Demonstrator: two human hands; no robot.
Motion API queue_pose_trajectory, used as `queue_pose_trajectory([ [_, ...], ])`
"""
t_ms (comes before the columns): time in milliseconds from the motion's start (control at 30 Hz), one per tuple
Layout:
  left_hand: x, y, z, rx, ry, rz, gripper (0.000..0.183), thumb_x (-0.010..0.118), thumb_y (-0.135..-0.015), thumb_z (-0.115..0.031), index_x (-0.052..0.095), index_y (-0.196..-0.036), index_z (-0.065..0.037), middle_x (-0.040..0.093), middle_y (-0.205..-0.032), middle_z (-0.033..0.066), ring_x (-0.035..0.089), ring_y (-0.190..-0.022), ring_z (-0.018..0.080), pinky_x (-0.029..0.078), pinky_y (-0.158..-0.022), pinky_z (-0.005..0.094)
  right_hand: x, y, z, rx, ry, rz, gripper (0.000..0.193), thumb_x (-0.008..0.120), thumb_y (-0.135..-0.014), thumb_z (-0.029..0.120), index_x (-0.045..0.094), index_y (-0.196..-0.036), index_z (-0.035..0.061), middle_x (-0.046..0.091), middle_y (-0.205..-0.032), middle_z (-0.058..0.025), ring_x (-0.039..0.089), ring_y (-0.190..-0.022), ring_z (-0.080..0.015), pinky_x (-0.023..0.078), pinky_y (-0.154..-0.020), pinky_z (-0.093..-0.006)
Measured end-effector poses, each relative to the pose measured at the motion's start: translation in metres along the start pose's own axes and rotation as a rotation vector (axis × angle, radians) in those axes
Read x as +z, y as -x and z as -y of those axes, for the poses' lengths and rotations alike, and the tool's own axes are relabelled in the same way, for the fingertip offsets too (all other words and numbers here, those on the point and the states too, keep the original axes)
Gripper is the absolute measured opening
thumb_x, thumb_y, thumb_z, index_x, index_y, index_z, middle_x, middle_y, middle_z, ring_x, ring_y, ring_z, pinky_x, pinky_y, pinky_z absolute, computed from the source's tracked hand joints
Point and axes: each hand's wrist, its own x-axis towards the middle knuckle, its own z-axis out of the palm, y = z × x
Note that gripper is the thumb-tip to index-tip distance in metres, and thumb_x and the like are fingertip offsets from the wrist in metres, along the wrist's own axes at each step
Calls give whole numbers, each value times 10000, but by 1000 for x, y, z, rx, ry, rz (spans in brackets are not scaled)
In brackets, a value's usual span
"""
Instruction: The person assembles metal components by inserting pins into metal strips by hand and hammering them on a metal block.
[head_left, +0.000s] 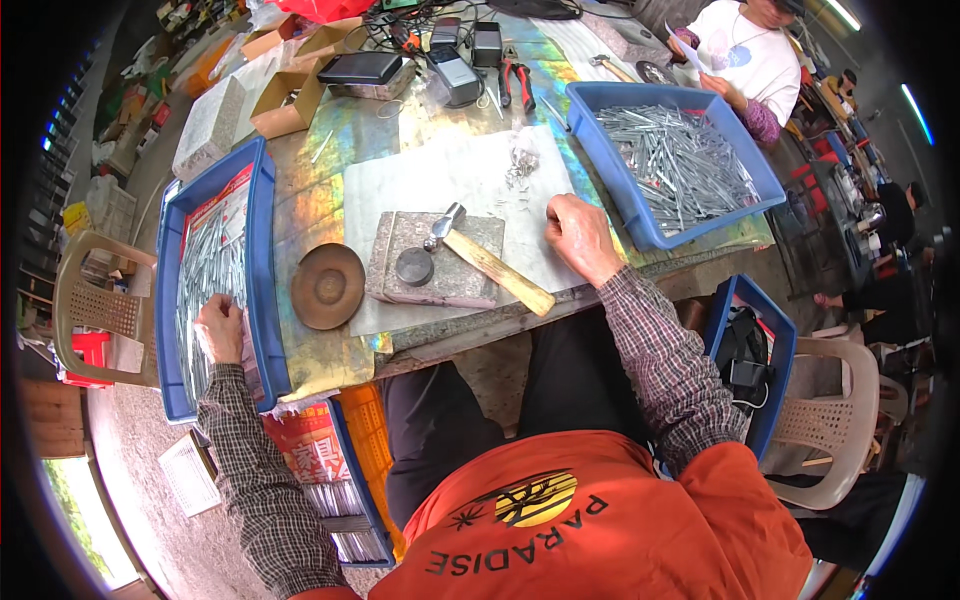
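My left hand (220, 328) is over the left blue tray (265, 290), its curled fingers among thin silvery metal rods (212, 250). Whether a rod is between those fingers is hidden. Resting at the right part of a white sheet (400, 165), my right hand (582, 238) is closed, and anything inside it is concealed. Small shiny metal bits (522, 165) lie on the sheet beyond that hand. Between my hands, a hammer (490, 262) with a wooden handle lies across a stone block (385, 245). Beside its head sits a dark round metal piece (414, 266).
A brown round dish (327, 286) stands left of the block. At right, another blue tray (660, 235) holds heaped metal rods. Red-handled pliers (517, 82), black boxes (360, 68) and a cardboard box (288, 105) occupy the far side. A person (745, 50) sits at far right.
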Motion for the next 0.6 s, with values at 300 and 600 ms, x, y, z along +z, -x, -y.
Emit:
queue_pose_trajectory([
  [300,-11,4,-7,8,221,-168,172,577,-814,-110,630,-927,8,643,-770,101,599,-683,158,475,-637,289,-2,7,-1,87,-222,-51,122,567,-667,-23,510,-768,17,562,-714,-151,566,-700,-347,437,-615,-417],
  [600,-37,37,-111,-3,636,-175,152,563,-884,-79,612,-982,25,642,-853,60,580,-721,98,466,-621,214,4,20,-1,81,-313,-134,131,572,-696,9,597,-824,20,569,-775,-165,567,-772,-359,454,-683,-424],
])
